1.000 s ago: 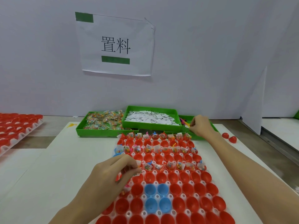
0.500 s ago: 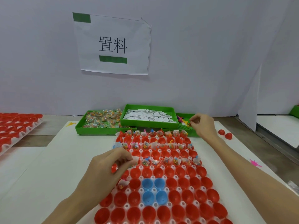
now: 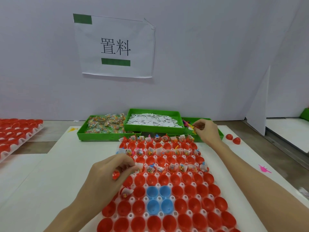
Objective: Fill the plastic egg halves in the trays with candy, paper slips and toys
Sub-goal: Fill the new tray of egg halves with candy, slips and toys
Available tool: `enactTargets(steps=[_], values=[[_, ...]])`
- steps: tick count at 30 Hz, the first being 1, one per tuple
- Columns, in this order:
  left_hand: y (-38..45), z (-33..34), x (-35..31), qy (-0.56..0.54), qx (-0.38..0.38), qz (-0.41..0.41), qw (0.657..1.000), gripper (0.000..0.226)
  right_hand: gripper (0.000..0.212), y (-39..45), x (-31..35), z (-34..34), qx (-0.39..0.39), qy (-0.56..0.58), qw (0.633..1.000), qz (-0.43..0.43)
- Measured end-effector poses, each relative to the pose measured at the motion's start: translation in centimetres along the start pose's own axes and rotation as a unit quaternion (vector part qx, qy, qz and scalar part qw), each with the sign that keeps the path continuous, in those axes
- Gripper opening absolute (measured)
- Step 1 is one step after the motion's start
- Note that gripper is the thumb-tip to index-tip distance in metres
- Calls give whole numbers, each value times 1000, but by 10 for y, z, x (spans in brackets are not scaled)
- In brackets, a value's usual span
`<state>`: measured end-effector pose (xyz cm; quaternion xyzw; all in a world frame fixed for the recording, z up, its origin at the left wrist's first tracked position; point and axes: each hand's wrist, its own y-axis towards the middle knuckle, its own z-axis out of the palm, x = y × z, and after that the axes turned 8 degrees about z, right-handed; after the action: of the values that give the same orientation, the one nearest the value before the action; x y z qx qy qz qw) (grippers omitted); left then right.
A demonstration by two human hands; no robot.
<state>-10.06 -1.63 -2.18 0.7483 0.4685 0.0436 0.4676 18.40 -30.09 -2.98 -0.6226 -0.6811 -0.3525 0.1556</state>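
On the white table (image 3: 41,181), a white egg tray (image 3: 164,213) lies with its long axis running away from the person, its far end just short of three green bins. Red egg halves (image 3: 192,193) sit open side up in its cups, with four blue egg halves (image 3: 158,198) grouped near the middle. Three of the far rows, with bare rows between them, already hold candy packets, paper slips and small toys; one filled half (image 3: 126,193) sits alone at the tray's left edge, nearer the person.

The left hand (image 3: 107,180) hovers over the tray's left edge, knuckles up, forearm coming in from the lower left. Its fingers are curled and bunched together at the tips beside the leftmost cup of the nearest filled row; something small seems pinched there, but what it is cannot be told.

The right hand (image 3: 207,131) reaches far forward, arm nearly straight along the tray's right side, over the right bin (image 3: 220,133) of toys. Its fingertips pinch a small toy (image 3: 192,127), yellow and red.

The middle bin (image 3: 153,129) holds white paper slips (image 3: 152,121); the left bin (image 3: 108,135) holds candy packets (image 3: 105,124). Two loose red halves (image 3: 233,138) lie right of the bins, a pink toy (image 3: 264,169) on the table's right side.
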Motion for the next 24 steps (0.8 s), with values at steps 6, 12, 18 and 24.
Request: enactTargets(steps=[6,12,18,24], values=[[0,-1,-1,-59,-28,-39,997,8,27,-49,47,-21,23,115,992,-48],[5,-3,-9,-100,-35,-19,994,6,16,-154,107,-41,211,184,945,-170],[4,-3,-11,-120,-9,-13,993,5,13,-205,124,-36,228,204,930,-205],[3,-1,-14,-116,12,2,993,13,17,-208,123,-35,184,195,946,-182]])
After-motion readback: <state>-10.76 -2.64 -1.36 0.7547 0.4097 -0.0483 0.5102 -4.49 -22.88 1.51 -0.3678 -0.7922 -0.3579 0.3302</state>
